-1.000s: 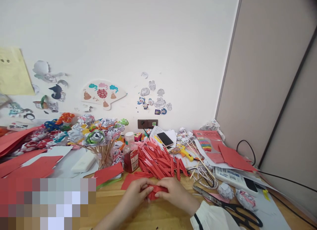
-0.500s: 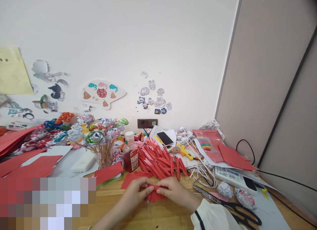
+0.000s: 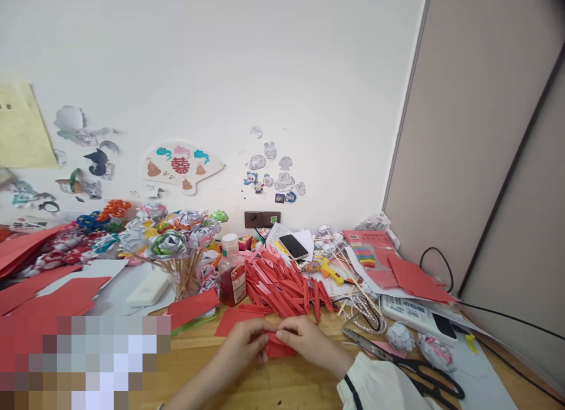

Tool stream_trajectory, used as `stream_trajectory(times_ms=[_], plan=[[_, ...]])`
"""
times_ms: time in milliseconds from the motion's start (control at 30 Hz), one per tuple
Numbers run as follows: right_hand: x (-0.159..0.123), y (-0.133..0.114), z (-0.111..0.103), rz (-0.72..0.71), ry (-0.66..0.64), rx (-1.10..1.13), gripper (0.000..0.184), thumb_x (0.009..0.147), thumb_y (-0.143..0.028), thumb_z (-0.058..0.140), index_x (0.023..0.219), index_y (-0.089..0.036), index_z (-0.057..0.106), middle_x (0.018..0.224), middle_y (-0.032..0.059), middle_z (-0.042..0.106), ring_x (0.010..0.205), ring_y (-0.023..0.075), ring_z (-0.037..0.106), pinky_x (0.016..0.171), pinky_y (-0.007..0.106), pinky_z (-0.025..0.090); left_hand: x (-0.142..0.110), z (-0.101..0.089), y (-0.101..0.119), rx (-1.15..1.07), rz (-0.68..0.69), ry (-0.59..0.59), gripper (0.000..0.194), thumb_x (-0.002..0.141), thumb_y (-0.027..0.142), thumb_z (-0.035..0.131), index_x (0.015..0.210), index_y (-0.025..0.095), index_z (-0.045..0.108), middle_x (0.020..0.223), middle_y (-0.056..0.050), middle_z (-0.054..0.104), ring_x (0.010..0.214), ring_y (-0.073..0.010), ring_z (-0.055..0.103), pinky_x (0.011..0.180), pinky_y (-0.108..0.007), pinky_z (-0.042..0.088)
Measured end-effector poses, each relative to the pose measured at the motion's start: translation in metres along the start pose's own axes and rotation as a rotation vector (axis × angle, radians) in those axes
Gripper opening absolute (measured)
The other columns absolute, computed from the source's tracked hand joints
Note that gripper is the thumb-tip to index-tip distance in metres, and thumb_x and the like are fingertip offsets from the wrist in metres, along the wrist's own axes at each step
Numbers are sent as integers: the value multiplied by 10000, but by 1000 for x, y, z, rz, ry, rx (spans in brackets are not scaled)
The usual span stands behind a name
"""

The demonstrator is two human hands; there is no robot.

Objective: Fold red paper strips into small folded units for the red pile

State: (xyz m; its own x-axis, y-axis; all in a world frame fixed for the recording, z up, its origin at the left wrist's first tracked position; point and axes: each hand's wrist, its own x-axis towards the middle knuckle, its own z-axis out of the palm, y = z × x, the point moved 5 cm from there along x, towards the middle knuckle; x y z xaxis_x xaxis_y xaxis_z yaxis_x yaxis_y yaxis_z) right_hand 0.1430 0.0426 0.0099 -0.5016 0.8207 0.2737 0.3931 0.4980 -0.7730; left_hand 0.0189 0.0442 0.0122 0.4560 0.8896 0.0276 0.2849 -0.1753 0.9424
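Between my two hands is a small piece of red paper (image 3: 281, 349), partly folded, just above the wooden table. My left hand (image 3: 251, 339) pinches its left side with thumb and fingers. On its right side my right hand (image 3: 304, 340) grips the top edge, thumb laid over the paper. The fingers behind the paper are hidden. Just beyond my hands lies a flat red sheet (image 3: 232, 320), and behind it spreads a pile of folded red paper strips (image 3: 278, 277).
Scissors (image 3: 397, 363) lie right of my right sleeve, near crumpled paper balls (image 3: 401, 337) and a bead string (image 3: 364, 313). A bottle of red liquid (image 3: 232, 275) stands left of the pile, beside a cup of sticks with paper flowers (image 3: 180, 275). A yellow glue gun (image 3: 330, 271) and phone (image 3: 293, 246) lie behind.
My fingers have shifted slightly on the red paper, the right thumb moving a little left and up. Both hands still hold it in nearly the same place.
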Motion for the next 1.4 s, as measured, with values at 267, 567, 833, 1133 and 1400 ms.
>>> stream_trajectory(times_ms=[267, 567, 833, 1133, 1400], plan=[[-1, -6, -1, 3, 40, -65, 228, 771, -319, 468, 716, -140, 598, 582, -32, 474, 537, 83, 391, 475, 181, 259, 2, -2, -2, -31, -19, 28, 233, 672, 316, 479, 766, 125, 575, 497, 31, 552, 424, -127, 541, 439, -231, 408], [-1, -2, -2, 42, 64, 0, 153, 733, -263, 521, 733, -146, 619, 615, -23, 525, 567, 92, 423, 496, 177, 289, -3, 1, 10, -70, -70, 6, 260, 685, 331, 427, 802, 127, 537, 440, 43, 530, 418, -137, 546, 461, -248, 429], [1, -3, 0, 26, 49, -31, 147, 726, -248, 526, 735, -148, 634, 638, -5, 573, 577, 107, 456, 512, 186, 318, -1, 2, 1, 33, -27, 28, 233, 690, 383, 468, 632, 158, 485, 458, 54, 502, 418, -111, 518, 423, -206, 386], [1, 1, 0, 47, 40, 5, 132, 711, -210, 526, 730, -143, 638, 632, -7, 569, 571, 102, 453, 510, 185, 318, 1, 3, -5, -37, -74, 28, 282, 645, 427, 514, 658, 147, 482, 422, 68, 490, 386, -111, 517, 400, -216, 395], [0, 2, -2, 63, 11, 61, 180, 733, -250, 506, 753, -138, 645, 656, 3, 591, 586, 107, 470, 519, 185, 331, 1, 3, -7, -34, -79, 33, 333, 615, 479, 530, 636, 153, 469, 415, 63, 504, 375, -119, 526, 382, -217, 389]])
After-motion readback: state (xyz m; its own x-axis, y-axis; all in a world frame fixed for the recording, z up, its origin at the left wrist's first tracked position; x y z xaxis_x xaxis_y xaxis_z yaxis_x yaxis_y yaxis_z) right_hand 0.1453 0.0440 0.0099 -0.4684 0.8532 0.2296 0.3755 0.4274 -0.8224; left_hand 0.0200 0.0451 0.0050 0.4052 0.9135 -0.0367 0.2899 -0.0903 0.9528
